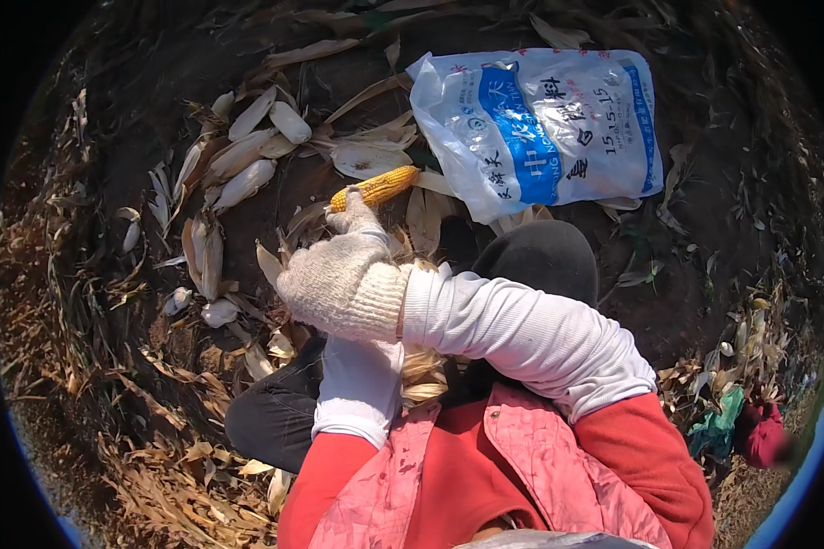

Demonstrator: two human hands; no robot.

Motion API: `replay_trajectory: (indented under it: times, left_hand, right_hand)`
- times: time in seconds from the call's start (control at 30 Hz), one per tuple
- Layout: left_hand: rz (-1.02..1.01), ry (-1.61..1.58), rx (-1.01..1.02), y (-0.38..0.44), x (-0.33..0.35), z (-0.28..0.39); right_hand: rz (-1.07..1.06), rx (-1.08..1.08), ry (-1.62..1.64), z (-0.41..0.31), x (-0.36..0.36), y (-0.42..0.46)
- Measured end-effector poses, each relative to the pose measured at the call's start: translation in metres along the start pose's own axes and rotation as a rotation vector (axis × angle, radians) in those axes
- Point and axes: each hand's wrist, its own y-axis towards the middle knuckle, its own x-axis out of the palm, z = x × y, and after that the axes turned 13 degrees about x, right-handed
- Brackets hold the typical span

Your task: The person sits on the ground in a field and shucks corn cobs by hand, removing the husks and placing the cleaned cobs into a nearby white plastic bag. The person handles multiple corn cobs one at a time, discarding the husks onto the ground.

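A yellow ear of corn [384, 187], its kernels bare, points forward and to the right. Gloved digits, apparently of my left hand [356, 218], wrap its near end; the rest of that hand is hidden under the other. My right hand [340, 285], in a pale knitted glove, crosses over the left wrist with its fingers curled. A dry corn husk [268, 263] sticks out beside its knuckles; whether the hand grips it is not visible. White sleeves cover both forearms. Corn husks [424, 223] lie on the ground just beyond the hands.
A white and blue printed plastic sack [532, 130] lies ahead on the soil, right of the cob. Several pale ears of corn [247, 182] lie at the left. Dry stalks and leaves [172, 480] are heaped lower left. Far right is a red-clad shape [762, 432], perhaps a person.
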Motion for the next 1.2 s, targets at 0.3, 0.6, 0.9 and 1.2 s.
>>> replay_trajectory:
  times: [0.3, 0.6, 0.9, 1.2]
  left_hand:
    - [-0.261, 0.085, 0.114, 0.006, -0.021, 0.032]
    - [-0.645, -0.005, 0.68, -0.148, -0.169, 0.163]
    - [-0.444, 0.253, 0.794, -0.172, -0.172, 0.149]
    - [-0.088, 0.629, 1.245, -0.164, -0.199, 0.168]
  right_hand:
    - [0.052, -0.06, 0.187, 0.018, -0.022, -0.002]
    - [0.367, 0.071, 0.349, 0.033, -0.016, 0.007]
    - [0.368, 0.04, 0.429, 0.015, 0.016, 0.021]
    - [0.106, 0.086, 0.518, -0.006, 0.006, 0.038]
